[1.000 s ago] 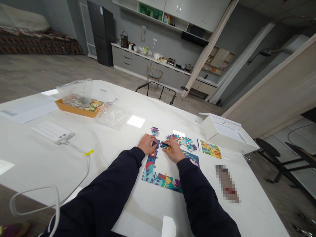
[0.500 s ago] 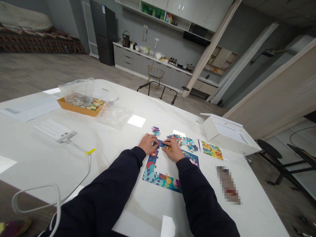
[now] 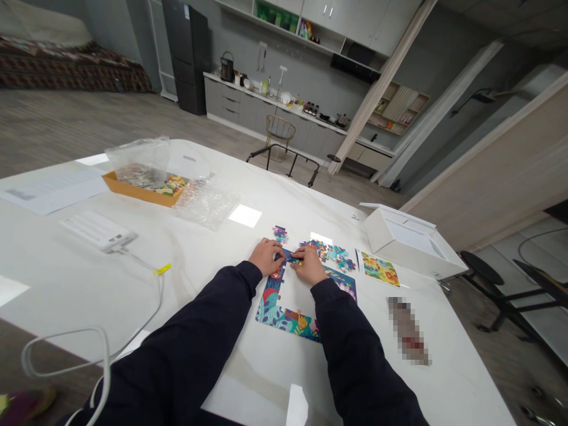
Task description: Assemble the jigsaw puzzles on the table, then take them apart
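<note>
My left hand (image 3: pixel 266 257) and my right hand (image 3: pixel 308 265) meet at the top of a colourful jigsaw border (image 3: pixel 270 299), laid flat in a U shape on the white table (image 3: pixel 213 331). Between them lies a dark blue jigsaw piece (image 3: pixel 286 257), pinched by the fingertips of both hands. A heap of loose pieces (image 3: pixel 331 252) sits just beyond my right hand, and a smaller group (image 3: pixel 280 234) lies beyond my left. My dark sleeves cover part of the border.
A printed picture card (image 3: pixel 379 269) and a white box (image 3: pixel 408 242) stand to the right. An orange tray of pieces (image 3: pixel 142 192), a plastic bag (image 3: pixel 137 155), bubble wrap (image 3: pixel 206 204), a white power bank (image 3: pixel 97 231) and its cable (image 3: pixel 153 296) lie to the left.
My right hand has slid left, closer to my left hand, and its fingers now cover more of the blue piece. The view has shifted slightly.
</note>
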Available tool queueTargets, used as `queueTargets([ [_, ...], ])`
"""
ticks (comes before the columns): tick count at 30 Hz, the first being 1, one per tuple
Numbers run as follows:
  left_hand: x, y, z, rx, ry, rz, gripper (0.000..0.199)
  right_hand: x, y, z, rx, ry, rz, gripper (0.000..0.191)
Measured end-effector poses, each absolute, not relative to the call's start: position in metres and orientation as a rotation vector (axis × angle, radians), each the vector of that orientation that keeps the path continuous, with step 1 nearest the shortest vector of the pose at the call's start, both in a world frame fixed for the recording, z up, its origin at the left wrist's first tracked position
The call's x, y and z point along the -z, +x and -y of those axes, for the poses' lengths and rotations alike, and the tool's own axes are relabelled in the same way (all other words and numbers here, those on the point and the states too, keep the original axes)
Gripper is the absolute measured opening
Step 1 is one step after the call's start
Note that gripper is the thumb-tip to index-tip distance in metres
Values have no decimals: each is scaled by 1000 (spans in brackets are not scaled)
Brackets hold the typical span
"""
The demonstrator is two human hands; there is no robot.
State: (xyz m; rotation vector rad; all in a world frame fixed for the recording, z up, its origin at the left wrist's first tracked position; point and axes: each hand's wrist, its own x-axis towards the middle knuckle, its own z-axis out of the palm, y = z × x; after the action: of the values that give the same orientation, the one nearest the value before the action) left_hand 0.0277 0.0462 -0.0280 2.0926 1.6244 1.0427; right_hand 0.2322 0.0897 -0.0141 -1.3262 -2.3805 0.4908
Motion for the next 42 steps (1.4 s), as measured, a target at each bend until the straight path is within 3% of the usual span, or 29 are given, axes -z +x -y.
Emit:
queueTargets([
  [7, 30, 27, -46, -1037, 2111, -1626, 8, 14, 229, -77, -438, -1360, 2381, 31],
  [13, 27, 27, -44, -977, 2154, -1623, 14, -5, 241, -57, -460, -1243, 2382, 57],
  [18, 24, 25, -43, -957, 2188, -1596, 18, -25, 313, -41, -538, -1279, 2116, 37],
  [26, 27, 26, -44, -1001, 2148, -1624, 23, 4, 429, -21, -404, -1529, 1785, 44],
  [30, 26, 26, -44, -1001, 2141, -1627, 22, -11, 406, -13, -376, -1370, 1878, 43],
  [35, 26, 27, -44, -1004, 2168, -1641, 19, -49, 317, -20, -500, -1107, 2317, 41],
  [42, 27, 26, -45, -1007, 2160, -1625, 20, -8, 227, -68, -464, -1160, 2453, 57],
])
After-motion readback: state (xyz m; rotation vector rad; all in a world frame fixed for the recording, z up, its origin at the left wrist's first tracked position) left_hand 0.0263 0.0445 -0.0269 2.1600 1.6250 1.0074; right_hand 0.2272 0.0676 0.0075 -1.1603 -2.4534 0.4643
